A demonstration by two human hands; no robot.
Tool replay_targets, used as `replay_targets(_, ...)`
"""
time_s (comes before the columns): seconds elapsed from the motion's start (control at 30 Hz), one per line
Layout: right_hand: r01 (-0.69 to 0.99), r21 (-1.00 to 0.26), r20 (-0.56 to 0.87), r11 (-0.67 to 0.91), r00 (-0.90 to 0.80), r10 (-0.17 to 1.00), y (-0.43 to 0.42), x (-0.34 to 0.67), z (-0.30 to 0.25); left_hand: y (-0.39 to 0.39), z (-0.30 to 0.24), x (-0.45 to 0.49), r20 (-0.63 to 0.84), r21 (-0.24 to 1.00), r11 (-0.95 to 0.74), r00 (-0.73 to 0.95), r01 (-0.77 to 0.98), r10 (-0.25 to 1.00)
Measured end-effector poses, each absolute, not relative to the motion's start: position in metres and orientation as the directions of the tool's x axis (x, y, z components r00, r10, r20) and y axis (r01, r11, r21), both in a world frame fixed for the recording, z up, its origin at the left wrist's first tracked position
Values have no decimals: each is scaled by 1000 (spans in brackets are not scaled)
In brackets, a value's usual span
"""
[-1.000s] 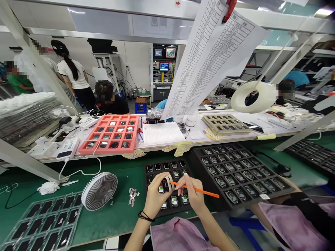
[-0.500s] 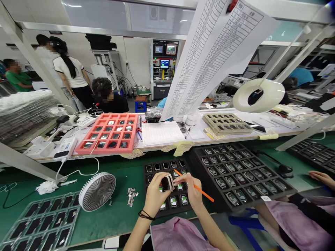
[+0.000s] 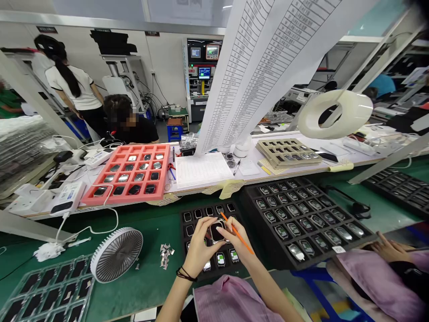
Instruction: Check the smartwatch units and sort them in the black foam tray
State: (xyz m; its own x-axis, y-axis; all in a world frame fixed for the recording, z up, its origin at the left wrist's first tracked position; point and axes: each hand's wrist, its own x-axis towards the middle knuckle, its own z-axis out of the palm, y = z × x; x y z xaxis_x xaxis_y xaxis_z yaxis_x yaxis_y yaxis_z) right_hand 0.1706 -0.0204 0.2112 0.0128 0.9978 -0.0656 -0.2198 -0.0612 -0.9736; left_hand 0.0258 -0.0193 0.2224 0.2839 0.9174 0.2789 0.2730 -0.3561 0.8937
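Observation:
My left hand (image 3: pixel 199 252) grips a smartwatch body (image 3: pixel 217 231) with a dark screen and a pale metal frame, holding it just above a small black tray (image 3: pixel 191 210). My right hand (image 3: pixel 238 239) pinches a thin orange stick (image 3: pixel 239 237), and the stick's tip touches the watch's right edge. Several watch units sit in that tray's pockets, and my hands hide its middle. The hands are close together around the watch.
A large black tray of watches (image 3: pixel 301 210) lies to the right, and a desk fan (image 3: pixel 116 255) and small metal scraps (image 3: pixel 166 256) lie to the left. A red foam tray (image 3: pixel 134 150) sits on the shelf ahead. A co-worker's hand (image 3: pixel 390 250) rests at lower right.
The view has swung, shifting everything left and upward. The orange stick has turned from nearly level to steep, its tip now at the watch. A co-worker's hand has moved in at lower right.

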Motion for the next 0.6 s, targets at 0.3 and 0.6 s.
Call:
replay_targets(0.3,-396,-907,-176,-146,41,984,5,182,205,19,196,25,88,976,-106,101,188,991)
replay_targets(0.6,238,-969,-22,-72,207,978,46,197,117,71,76,16,-89,930,65,49,361,995)
